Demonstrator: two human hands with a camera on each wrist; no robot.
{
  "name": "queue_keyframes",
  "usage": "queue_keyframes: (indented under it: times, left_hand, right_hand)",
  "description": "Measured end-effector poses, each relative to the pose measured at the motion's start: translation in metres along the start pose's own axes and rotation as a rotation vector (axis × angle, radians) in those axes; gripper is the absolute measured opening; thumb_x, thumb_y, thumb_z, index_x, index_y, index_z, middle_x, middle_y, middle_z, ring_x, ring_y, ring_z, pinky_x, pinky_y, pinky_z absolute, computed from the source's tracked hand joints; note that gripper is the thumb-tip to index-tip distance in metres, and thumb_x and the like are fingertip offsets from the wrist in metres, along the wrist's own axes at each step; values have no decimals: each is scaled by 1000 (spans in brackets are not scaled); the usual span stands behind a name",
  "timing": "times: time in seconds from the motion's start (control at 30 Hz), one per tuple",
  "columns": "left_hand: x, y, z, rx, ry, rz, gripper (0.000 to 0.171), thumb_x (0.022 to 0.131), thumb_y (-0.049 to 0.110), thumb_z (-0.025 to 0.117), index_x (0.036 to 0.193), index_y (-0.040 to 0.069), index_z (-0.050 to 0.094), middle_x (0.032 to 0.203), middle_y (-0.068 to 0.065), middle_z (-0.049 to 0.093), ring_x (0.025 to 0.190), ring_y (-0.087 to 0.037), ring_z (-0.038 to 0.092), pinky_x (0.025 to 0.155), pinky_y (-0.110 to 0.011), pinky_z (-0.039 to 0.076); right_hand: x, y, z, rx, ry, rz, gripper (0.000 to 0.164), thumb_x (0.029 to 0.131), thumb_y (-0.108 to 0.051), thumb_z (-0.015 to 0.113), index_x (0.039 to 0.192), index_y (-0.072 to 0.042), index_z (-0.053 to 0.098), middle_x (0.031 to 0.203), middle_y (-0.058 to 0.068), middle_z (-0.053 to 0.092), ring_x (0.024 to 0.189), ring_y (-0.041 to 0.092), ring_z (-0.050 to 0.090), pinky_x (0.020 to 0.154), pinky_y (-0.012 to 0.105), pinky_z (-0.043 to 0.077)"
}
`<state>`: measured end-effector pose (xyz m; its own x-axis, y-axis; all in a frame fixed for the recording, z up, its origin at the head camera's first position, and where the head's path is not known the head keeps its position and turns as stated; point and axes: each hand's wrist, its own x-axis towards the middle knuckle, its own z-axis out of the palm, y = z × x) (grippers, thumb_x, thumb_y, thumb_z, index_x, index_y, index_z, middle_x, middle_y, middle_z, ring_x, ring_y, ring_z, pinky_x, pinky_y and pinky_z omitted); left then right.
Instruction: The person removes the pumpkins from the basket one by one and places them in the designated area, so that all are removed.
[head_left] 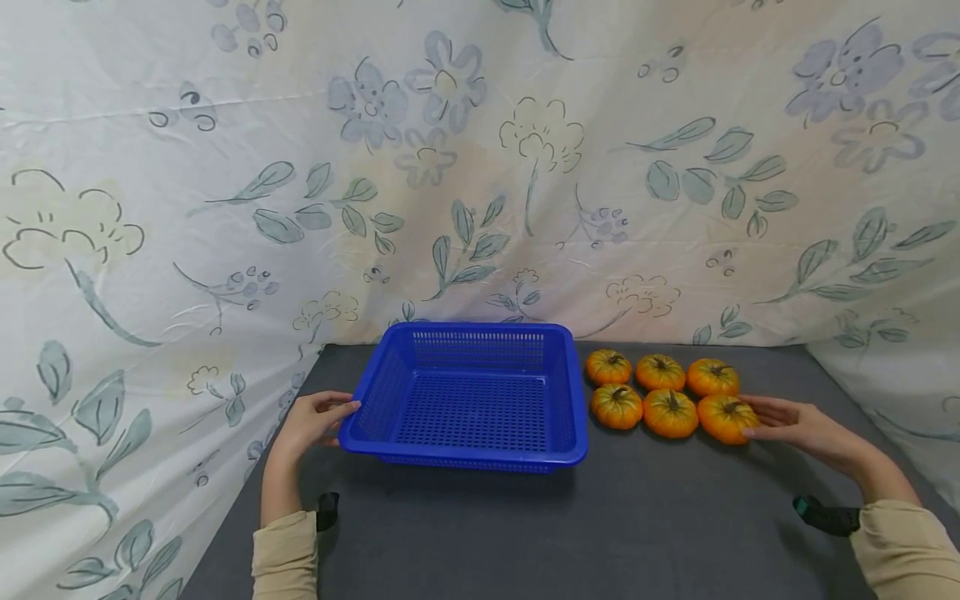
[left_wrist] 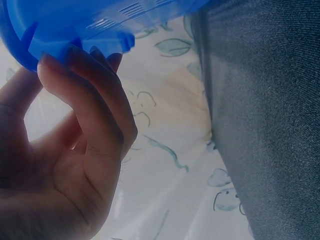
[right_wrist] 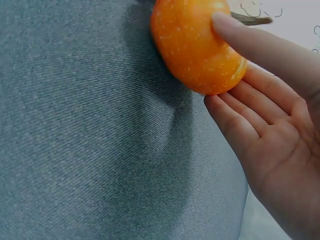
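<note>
My left hand [head_left: 310, 422] pinches the left rim of a blue plastic basket [head_left: 462, 459], thumb on one side and curled fingers on the other. The left wrist view shows its fingers [left_wrist: 95, 107] bent under the basket's edge [left_wrist: 100, 42]. With thumb and fingers on opposite sides, my right hand [head_left: 806, 432] holds the nearest, rightmost small orange pumpkin [head_left: 727, 418]. In the right wrist view the thumb [right_wrist: 265, 47] presses the pumpkin [right_wrist: 192, 47] near its stem, and the fingertips touch its other side. Several similar pumpkins [head_left: 671, 413] sit beside it in two rows.
The basket and pumpkins are on a dark grey cloth-covered table [head_left: 600, 533], with the pumpkins just right of the basket. A floral curtain [head_left: 465, 183] hangs behind the table and along its sides. Dark straps [head_left: 827, 516] are on both wrists.
</note>
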<state>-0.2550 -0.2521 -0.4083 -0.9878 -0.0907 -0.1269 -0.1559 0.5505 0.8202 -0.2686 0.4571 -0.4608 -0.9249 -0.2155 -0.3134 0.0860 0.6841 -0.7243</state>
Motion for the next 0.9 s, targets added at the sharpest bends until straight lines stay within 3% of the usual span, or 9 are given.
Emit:
queue_keyframes:
  times: [0.23, 0.33, 0.43, 0.53, 0.63, 0.9]
  left_hand:
    - [-3, 5, -1, 49, 8, 10, 51, 94, 31, 65, 128, -6, 57, 114, -26, 65, 84, -17, 69, 66, -35, 61]
    - [-5, 16, -2, 153, 41, 26, 47, 96, 28, 62, 126, -8, 58, 115, -29, 65, 85, -27, 70, 69, -39, 61]
    - [-5, 33, -1, 305, 90, 64, 46, 98, 28, 57, 128, -7, 57, 121, -30, 63, 99, -38, 67, 82, -47, 58]
    - [0, 52, 1, 420, 110, 104, 51, 100, 29, 52, 137, -7, 50, 134, -30, 55, 121, -45, 55, 98, -56, 48]
    - [5, 68, 6, 476, 91, 138, 58, 101, 30, 50, 145, -6, 39, 147, -32, 40, 134, -49, 40, 109, -61, 37]
    - [15, 103, 32, 583, 104, 234, 69, 102, 42, 47, 153, 1, 25, 156, -33, 19, 145, -53, 14, 113, -73, 15]
  right_hand:
    - [0, -5, 2, -59, 17, 23, 83, 98, -47, 53, 152, 7, 20, 152, 39, 20, 136, 58, 27, 95, 62, 45]
    - [3, -15, 3, -140, 70, 20, 86, 99, -52, 48, 151, 9, 19, 150, 41, 21, 133, 60, 28, 93, 65, 44]
    - [7, -28, 5, -208, 137, 10, 90, 99, -55, 44, 150, 13, 13, 148, 45, 18, 130, 64, 25, 94, 71, 38]
    - [12, -44, 9, -258, 197, 10, 92, 100, -57, 39, 150, 13, 6, 146, 48, 13, 128, 67, 19, 97, 76, 28]
    - [17, -62, 13, -322, 261, -9, 91, 100, -59, 35, 151, 11, 5, 147, 48, 11, 130, 67, 14, 101, 78, 20]
    - [33, -107, 29, -470, 376, -50, 91, 98, -66, 29, 154, 3, 8, 152, 42, 7, 138, 63, 2, 106, 79, 1]
